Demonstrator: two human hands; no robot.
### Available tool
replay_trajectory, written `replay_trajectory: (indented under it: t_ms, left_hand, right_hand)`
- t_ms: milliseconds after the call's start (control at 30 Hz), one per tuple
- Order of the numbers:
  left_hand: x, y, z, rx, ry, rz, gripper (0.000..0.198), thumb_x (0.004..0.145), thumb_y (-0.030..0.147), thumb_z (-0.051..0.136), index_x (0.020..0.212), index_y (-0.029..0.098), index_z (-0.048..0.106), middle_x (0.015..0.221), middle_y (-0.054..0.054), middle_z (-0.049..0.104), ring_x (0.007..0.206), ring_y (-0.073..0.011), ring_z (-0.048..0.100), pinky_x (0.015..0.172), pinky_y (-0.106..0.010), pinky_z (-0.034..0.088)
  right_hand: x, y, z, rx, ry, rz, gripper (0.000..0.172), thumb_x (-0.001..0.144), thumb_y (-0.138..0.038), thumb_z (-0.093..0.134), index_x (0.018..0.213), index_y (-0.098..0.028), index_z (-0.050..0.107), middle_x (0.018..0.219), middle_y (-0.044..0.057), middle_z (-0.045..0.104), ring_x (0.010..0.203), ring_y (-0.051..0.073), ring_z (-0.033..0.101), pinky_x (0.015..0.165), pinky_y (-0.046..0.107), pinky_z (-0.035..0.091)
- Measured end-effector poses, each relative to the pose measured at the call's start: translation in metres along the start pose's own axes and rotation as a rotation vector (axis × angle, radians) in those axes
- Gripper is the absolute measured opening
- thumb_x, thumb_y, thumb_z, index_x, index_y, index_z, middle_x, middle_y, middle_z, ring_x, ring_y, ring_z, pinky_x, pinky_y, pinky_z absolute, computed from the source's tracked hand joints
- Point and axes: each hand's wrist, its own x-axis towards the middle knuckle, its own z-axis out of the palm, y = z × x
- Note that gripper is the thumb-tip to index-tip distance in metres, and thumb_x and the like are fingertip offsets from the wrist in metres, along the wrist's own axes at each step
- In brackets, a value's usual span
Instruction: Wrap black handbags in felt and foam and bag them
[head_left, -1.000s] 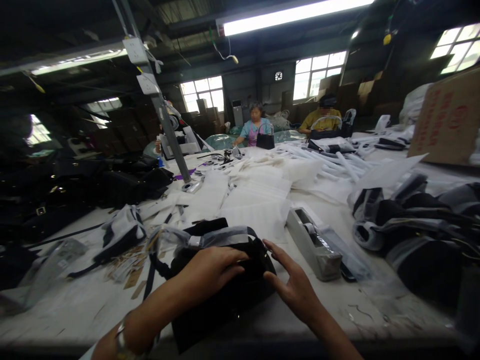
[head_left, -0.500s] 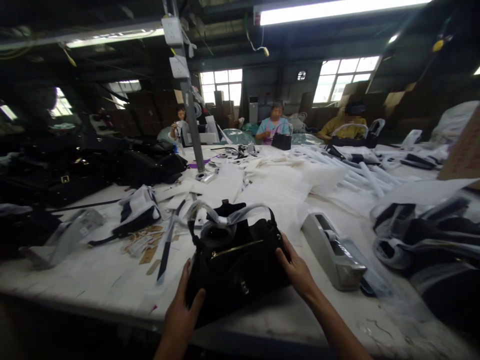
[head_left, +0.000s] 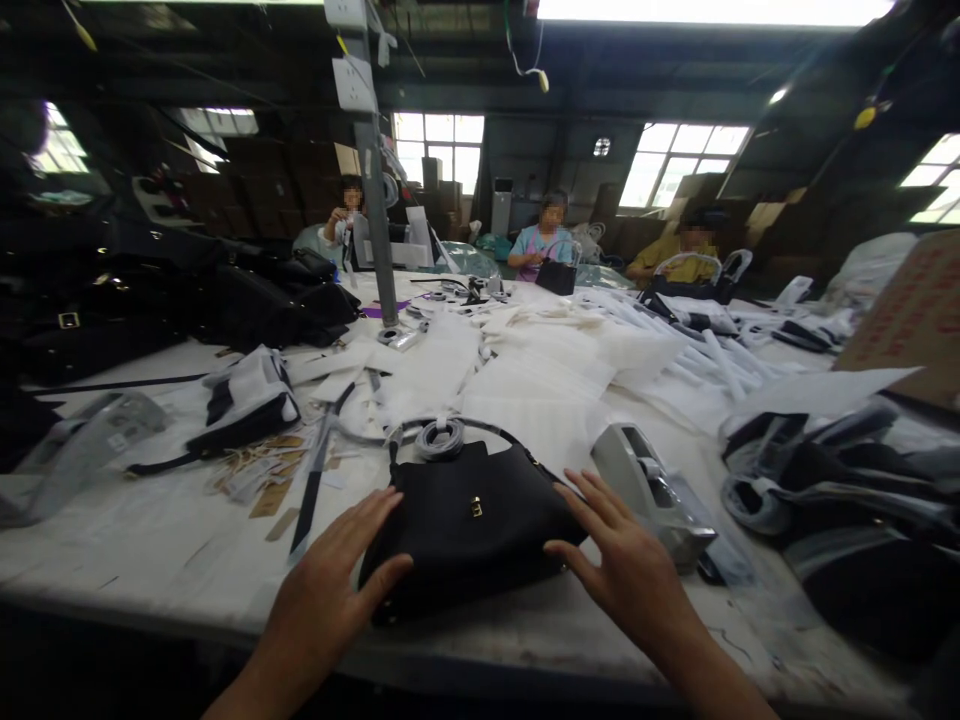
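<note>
A black handbag [head_left: 450, 510] lies on the table in front of me, its flap down over the front and a small gold clasp [head_left: 476, 507] showing. Its wrapped handle loop [head_left: 440, 438] sticks out on the far side. Along the bag's left edge is my left hand [head_left: 334, 560], fingers stretched out and fingertips at the bag. My right hand [head_left: 619, 555] is at the right edge with fingers spread, thumb near the flap's corner. Neither hand is wrapped round the bag. Whether the palms touch its sides cannot be made out.
A grey tape dispenser [head_left: 656, 500] stands right of the bag, near more wrapped black bags [head_left: 870, 520]. Paper tags [head_left: 262, 470] and a black strap [head_left: 319, 470] lie left. White foam sheets [head_left: 540, 370] cover the middle. A metal post [head_left: 381, 230] rises there; people sit across the table.
The bag's flap has come down over the previously exposed gold zip, and the handle now lies back. My hands have loosened from gripping the sides to outstretched fingers. The view has shifted slightly.
</note>
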Motion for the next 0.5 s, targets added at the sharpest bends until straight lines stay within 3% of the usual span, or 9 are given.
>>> replay_trajectory:
  t_ms: [100,167,333,500]
  left_hand:
    - [0.006,0.021,0.004,0.115,-0.134,0.28,0.09,0.075,0.059,0.072,0.151,0.031,0.032,0.153,-0.008,0.042,0.137,-0.0311,0.043,0.111,-0.049,0.04]
    - [0.011,0.03,0.01,0.172,-0.209,0.341,0.102,0.068,0.052,0.081,0.152,0.032,0.027,0.157,-0.011,0.034,0.141,-0.0343,0.036,0.11,-0.054,0.039]
    - [0.022,0.031,0.02,0.212,-0.286,0.29,0.103,0.066,0.037,0.083,0.152,0.032,0.027,0.157,-0.012,0.034,0.143,-0.0343,0.033,0.111,-0.055,0.037]
    - [0.017,0.022,0.033,0.256,-0.252,0.296,0.081,0.078,0.024,0.07,0.15,0.032,0.033,0.15,-0.011,0.046,0.136,-0.0311,0.045,0.109,-0.053,0.041]
  right_hand:
    - [0.018,-0.008,-0.001,0.063,-0.212,-0.334,0.079,0.079,-0.041,0.076,0.149,-0.026,0.04,0.153,0.007,0.042,0.145,0.032,0.029,0.118,0.052,0.029]
    - [0.031,-0.009,0.004,0.081,-0.328,-0.416,0.094,0.073,-0.043,0.08,0.152,-0.023,0.034,0.156,0.01,0.036,0.147,0.032,0.024,0.12,0.053,0.021]
    - [0.05,-0.003,0.016,0.096,-0.455,-0.449,0.102,0.07,-0.055,0.079,0.154,-0.025,0.028,0.158,0.012,0.032,0.146,0.034,0.025,0.119,0.053,0.024]
    - [0.049,0.0,0.029,0.063,-0.43,-0.43,0.094,0.074,-0.04,0.079,0.153,-0.031,0.03,0.156,0.008,0.037,0.143,0.035,0.033,0.114,0.054,0.031]
